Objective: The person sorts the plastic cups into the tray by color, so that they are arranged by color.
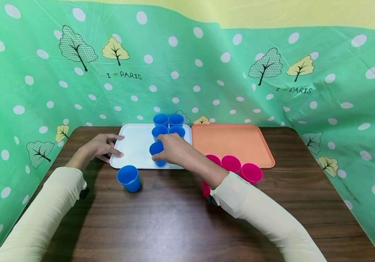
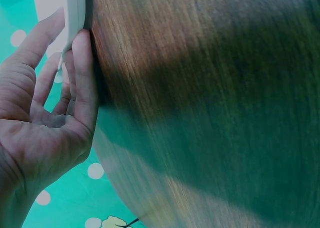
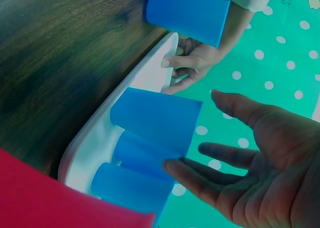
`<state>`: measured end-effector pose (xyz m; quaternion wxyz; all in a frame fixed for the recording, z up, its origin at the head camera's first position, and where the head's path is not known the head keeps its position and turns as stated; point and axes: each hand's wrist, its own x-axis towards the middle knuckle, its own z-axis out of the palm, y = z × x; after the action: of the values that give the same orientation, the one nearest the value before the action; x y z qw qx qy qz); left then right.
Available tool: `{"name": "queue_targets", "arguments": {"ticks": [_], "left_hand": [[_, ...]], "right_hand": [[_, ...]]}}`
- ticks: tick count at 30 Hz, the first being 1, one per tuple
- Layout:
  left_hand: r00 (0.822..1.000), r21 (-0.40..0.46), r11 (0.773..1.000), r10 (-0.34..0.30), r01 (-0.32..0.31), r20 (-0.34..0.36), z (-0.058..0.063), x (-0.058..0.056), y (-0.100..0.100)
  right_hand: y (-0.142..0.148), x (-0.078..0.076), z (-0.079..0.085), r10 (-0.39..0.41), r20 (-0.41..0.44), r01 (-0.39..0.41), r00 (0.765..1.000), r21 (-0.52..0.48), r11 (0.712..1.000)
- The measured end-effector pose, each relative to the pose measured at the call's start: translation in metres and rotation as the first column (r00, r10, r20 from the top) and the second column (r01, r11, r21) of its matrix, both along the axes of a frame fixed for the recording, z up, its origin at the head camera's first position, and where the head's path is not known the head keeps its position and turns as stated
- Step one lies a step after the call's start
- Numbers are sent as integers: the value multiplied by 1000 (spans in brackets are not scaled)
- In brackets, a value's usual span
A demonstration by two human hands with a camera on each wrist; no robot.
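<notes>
On the right half of the white tray (image 1: 135, 145), several blue cups (image 1: 160, 120) stand upright in two columns. My right hand (image 1: 174, 150) reaches over the frontmost blue cup (image 1: 156, 148). In the right wrist view, thumb and fingers are spread at the rim of that cup (image 3: 155, 118), with a gap on the thumb side. My left hand (image 1: 99, 146) grips the tray's left edge; in the left wrist view its digits lie on both sides of the tray rim (image 2: 75, 13). Another blue cup (image 1: 129, 179) stands on the table in front of the tray.
An orange tray (image 1: 230, 142) adjoins the white one on the right. Several pink cups (image 1: 251, 172) stand at its front edge, partly hidden by my right forearm. Beneath everything is a dark wooden table (image 1: 161, 225), with a green dotted cloth (image 1: 187, 65) hanging behind.
</notes>
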<state>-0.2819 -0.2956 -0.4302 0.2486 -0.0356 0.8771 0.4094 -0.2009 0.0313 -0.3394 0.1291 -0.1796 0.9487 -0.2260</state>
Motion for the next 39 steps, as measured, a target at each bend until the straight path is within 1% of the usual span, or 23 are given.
{"name": "queue_targets", "arguments": {"ticks": [7,13,17,21,28,39], "left_hand": [[1000,-5,1000,-8,8,1,0,-1,-1],[1000,-4,1000,-12,12,-2,1,-2,-1],[1000,3,1000,-8,8,0,1,-2,-1],[1000,1,1000,-8,8,0,1,-1,-1],[1000,-8,1000,-7,7,-2,1,1,0],[1000,-10,1000,-4,3,-7,2,1,-2]], "right_hand": [[1,7,3,8,-43,-8,999,16,1000],[-3,16,9,53,-104,-49,993,43,998],[-8,23,11,93,-146,-85,985,56,995],[-15,29,12,137,-170,-127,976,68,990],[-28,41,12,206,-145,-194,968,93,977],[-45,50,4,292,-111,-280,950,109,954]]}}
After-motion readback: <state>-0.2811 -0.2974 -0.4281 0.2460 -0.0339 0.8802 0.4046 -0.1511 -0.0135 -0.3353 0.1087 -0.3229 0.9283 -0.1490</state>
